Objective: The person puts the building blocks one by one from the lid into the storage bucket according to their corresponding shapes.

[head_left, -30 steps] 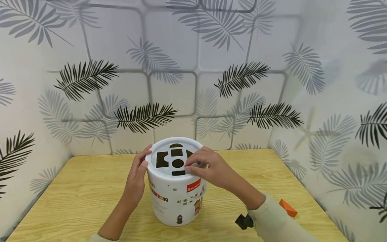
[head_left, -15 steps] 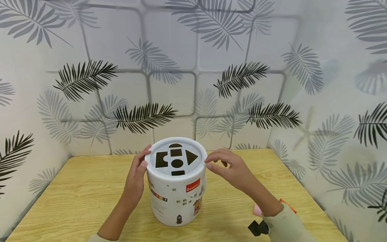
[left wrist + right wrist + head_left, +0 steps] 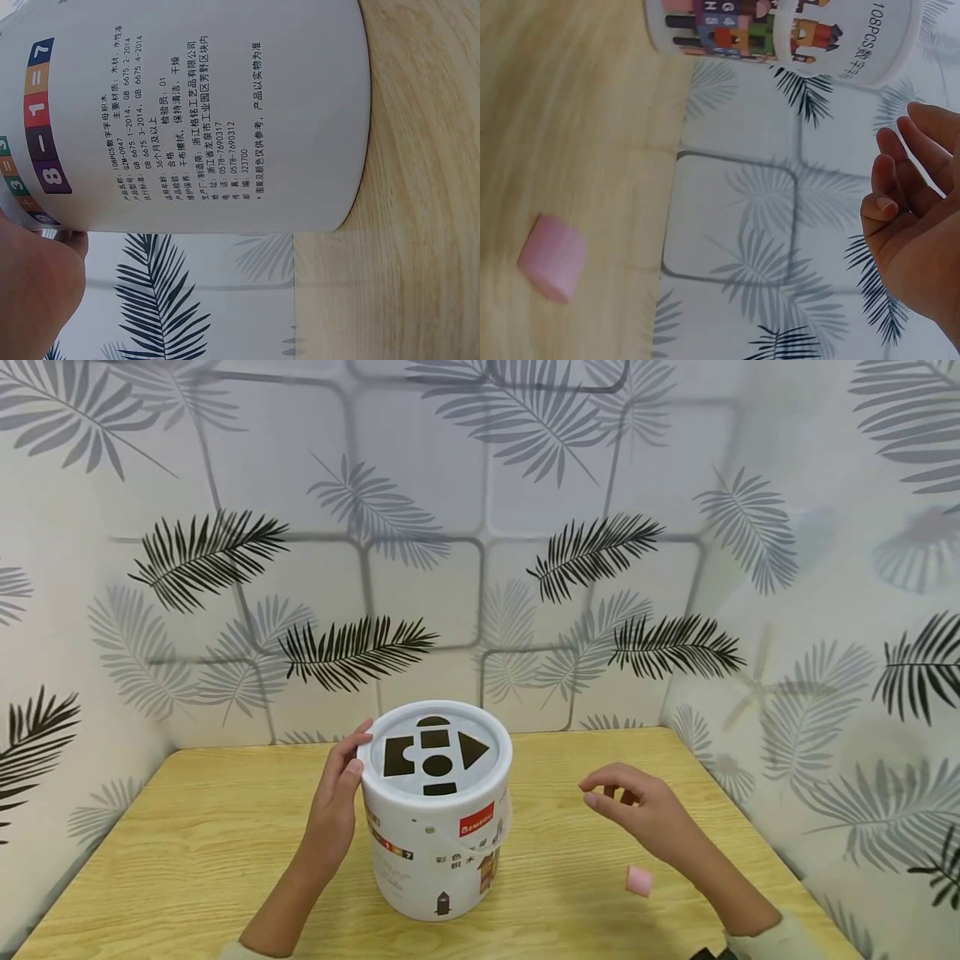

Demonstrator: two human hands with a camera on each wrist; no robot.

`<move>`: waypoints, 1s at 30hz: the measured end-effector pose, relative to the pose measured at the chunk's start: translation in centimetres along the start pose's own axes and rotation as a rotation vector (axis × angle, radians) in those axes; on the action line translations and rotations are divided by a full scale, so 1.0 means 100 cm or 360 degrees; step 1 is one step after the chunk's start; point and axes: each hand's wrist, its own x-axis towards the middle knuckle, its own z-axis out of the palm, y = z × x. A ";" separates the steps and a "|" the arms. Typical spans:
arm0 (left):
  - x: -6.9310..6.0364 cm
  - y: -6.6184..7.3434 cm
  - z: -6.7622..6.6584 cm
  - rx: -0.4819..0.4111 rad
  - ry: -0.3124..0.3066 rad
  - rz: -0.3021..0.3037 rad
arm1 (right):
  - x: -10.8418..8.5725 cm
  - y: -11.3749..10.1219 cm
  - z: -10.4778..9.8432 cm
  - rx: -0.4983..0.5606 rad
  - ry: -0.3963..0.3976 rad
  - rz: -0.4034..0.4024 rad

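Note:
A white block bucket (image 3: 427, 852) stands upright on the table, its lid (image 3: 468, 793) pierced by several dark shape cut-outs, including a triangle, a circle and a notched block shape. My left hand (image 3: 337, 802) holds the bucket's left side at the lid rim, thumb toward the front and fingers toward the back. To the right of the bucket and apart from it, my right hand (image 3: 641, 814) hovers above the table with loosely bent fingers and nothing in them. A small pink block (image 3: 639, 881) lies on the table below that hand; the right wrist view shows this pink block (image 3: 553, 257) too.
The wooden table (image 3: 225, 827) reaches back to a leaf-patterned wall covering (image 3: 420, 593), which also rises on both sides. A thin white handle (image 3: 487, 847) hangs on the bucket's front right. At the bottom edge, something black (image 3: 712, 953) sits at the right sleeve.
My right hand has left the lid and moved right and down, uncovering the triangular hole and the pink block. The orange block has gone out of sight near the right arm. My left hand stays put.

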 end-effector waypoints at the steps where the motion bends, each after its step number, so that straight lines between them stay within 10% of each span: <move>1: 0.000 0.000 0.000 -0.0003 0.0000 0.0004 | -0.005 0.005 -0.002 -0.0005 -0.0014 0.0024; 20: 0.001 0.000 0.001 0.0006 0.0009 -0.0031 | -0.066 0.080 -0.011 -0.0073 -0.0474 0.0390; 30: 0.001 -0.003 -0.001 0.0030 0.0001 -0.0041 | -0.070 0.097 -0.001 -0.0272 -0.0481 0.0425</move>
